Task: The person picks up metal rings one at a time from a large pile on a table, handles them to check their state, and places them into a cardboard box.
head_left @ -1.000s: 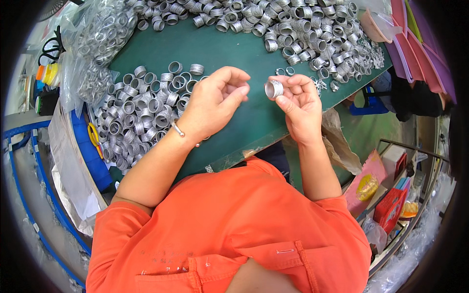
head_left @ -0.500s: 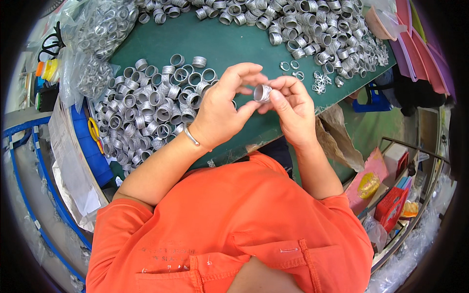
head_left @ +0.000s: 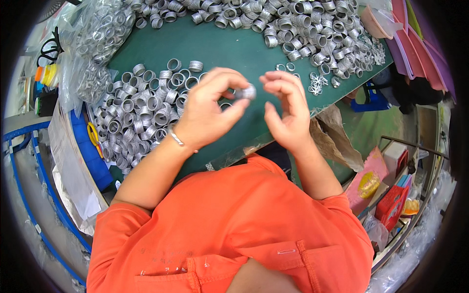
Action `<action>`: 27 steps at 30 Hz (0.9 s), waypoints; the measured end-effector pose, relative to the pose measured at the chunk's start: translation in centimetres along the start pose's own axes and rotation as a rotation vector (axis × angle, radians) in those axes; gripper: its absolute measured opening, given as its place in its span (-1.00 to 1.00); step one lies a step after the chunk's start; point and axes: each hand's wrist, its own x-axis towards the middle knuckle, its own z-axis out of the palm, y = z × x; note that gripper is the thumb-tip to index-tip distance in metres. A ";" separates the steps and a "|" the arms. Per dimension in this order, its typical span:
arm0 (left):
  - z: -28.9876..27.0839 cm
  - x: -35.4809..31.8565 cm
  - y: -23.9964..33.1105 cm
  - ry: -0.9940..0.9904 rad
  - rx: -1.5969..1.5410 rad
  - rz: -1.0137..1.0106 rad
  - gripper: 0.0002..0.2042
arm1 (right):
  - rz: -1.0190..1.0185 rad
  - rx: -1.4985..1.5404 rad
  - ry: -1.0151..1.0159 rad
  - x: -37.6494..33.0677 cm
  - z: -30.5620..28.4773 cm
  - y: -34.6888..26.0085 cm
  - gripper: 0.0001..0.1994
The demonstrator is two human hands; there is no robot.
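My left hand (head_left: 209, 105) pinches a silver ring-shaped band (head_left: 249, 92), slightly blurred, between thumb and fingers above the green table (head_left: 234, 49). Just right of it is my right hand (head_left: 290, 117), apart from the band, its fingers curved and spread with nothing seen between them. A heap of similar ribbed silver bands (head_left: 141, 105) lies left of my left hand and partly behind it. Beyond my right hand lie a few thin loose rings (head_left: 290, 66) and a small cluster of thin silver pieces (head_left: 317, 83).
A larger heap of silver bands (head_left: 308, 34) runs along the far side. Clear plastic bags of rings (head_left: 105, 36) stand at the far left, near yellow-handled scissors (head_left: 94, 134) and a blue tray (head_left: 88, 146). Pink bins (head_left: 415, 53) are at right, above a red basket (head_left: 391, 205).
My right hand has let go of the band and opened. My left hand has moved a little left, keeping the band.
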 end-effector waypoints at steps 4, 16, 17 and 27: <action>-4.8 0.4 -1.7 -0.041 0.637 0.157 -0.84 | -0.126 -0.674 0.175 2.6 -4.3 4.8 -0.74; -5.6 0.9 -2.7 -0.100 0.652 -0.008 -0.79 | 0.241 -0.380 0.258 3.5 -4.8 5.8 -0.89; -5.7 0.9 -2.7 -0.101 0.664 -0.009 -0.79 | 0.284 -0.299 0.262 3.2 -4.6 5.3 -0.88; -5.4 1.1 -2.9 -0.067 0.673 0.006 -0.82 | -0.027 -0.404 0.261 2.1 -4.7 1.5 -0.85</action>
